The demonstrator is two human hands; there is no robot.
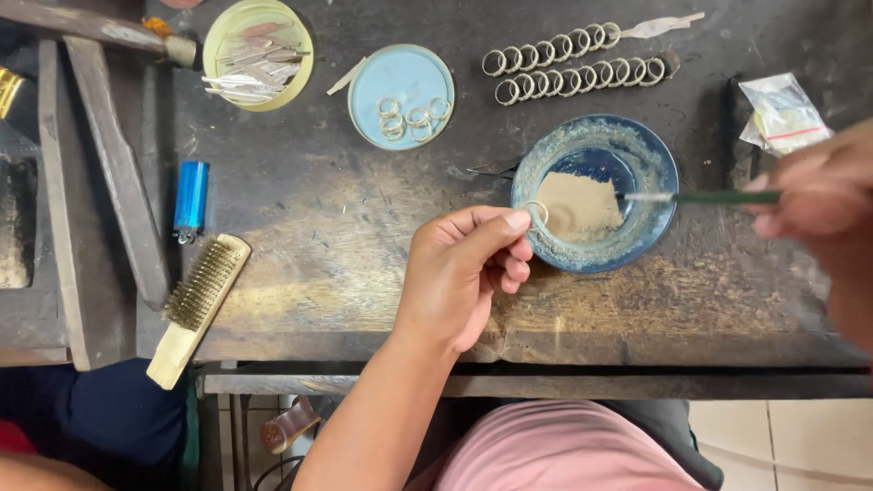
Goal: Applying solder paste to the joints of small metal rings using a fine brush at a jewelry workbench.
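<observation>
Pinched in left hand (459,273): small metal ring (536,215), over rim of blue glass bowl (657,173) holding tan paste (577,205) | right hand (814,195) (blurred) grips thin green-handled brush (700,196), tip in bowl | pale blue lid (400,77) holds rings

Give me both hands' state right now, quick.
Left hand: closed, pinching a small ring over the blue dish.
Right hand: closed on a thin green-handled brush, blurred.

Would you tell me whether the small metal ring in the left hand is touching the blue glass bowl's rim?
Cannot tell. In the head view the ring, pinched by the left hand, overlaps the bowl's rim, but it may be above it.
</observation>
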